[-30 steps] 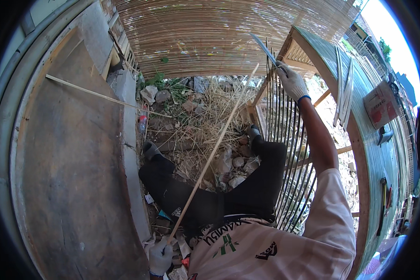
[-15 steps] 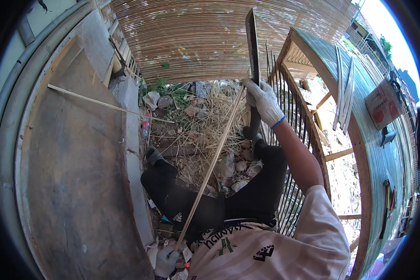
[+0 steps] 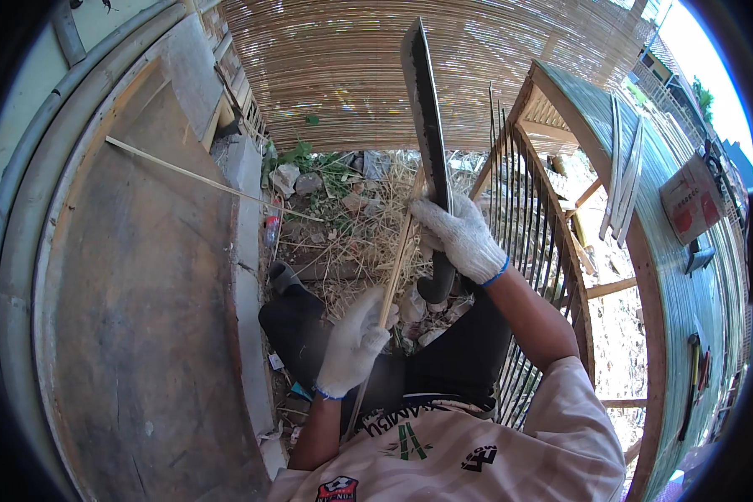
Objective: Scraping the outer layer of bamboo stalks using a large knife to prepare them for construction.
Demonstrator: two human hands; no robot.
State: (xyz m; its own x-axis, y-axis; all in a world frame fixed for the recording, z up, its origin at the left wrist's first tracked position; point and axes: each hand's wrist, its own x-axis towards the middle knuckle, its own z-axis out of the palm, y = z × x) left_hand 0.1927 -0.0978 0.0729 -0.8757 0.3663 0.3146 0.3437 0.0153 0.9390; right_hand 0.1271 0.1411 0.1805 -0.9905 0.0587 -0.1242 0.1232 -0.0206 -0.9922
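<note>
My gloved right hand is closed round a machete near its dark curved handle, and the long blade points up and away from me. A thin bamboo strip runs slantwise from beside that blade down toward my lap. Its upper part lies against the fingers of my right hand. My gloved left hand wraps round the strip lower down, above my left thigh. The strip's lower end passes below the left hand, in front of my shirt.
A large brown board stands at the left, with a loose bamboo strip across it. Straw and stones cover the ground ahead, before a bamboo screen. At right are a slatted frame, a green-topped bench and a box.
My left hand has moved up along the strip from its lower end, closer to my right hand. The machete has shifted a little left and tilted leftward, and the strip stands steeper.
</note>
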